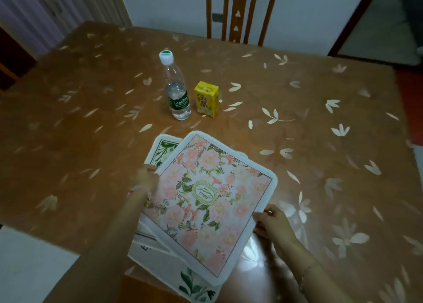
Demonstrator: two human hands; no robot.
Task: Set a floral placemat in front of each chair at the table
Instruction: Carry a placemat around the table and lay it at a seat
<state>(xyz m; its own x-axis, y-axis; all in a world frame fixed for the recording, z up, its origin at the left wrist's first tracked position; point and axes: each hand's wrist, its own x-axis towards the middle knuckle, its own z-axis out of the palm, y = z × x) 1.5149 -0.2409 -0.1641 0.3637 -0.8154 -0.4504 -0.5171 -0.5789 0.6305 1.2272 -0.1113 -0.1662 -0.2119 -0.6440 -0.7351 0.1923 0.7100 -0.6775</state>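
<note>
Brown table (68,124) w/ a pale leaf-print cover fills the view; one wooden chair (240,12) is tucked in at the far side, lighter floor at lower left.

Step, as I read it: mats not dealt out yet. Both hands hold a small stack at the near edge. Pink floral placemat (212,202) is on top, tilted; green-leaf placemats (196,286) peek out beneath at top left & bottom. Left hand (147,177) is closed on the stack's left edge, right hand (273,225) pinches the pink mat's right edge.

Next move likely needs peeling off the top mat & laying it flat, square to a seat; far chair means a reach past the drinks.

Containers: water bottle (177,90), white cap on, roughly 1/3 full. Yellow juice carton (206,99) just beside it, looks closed; contents can't tell.
</note>
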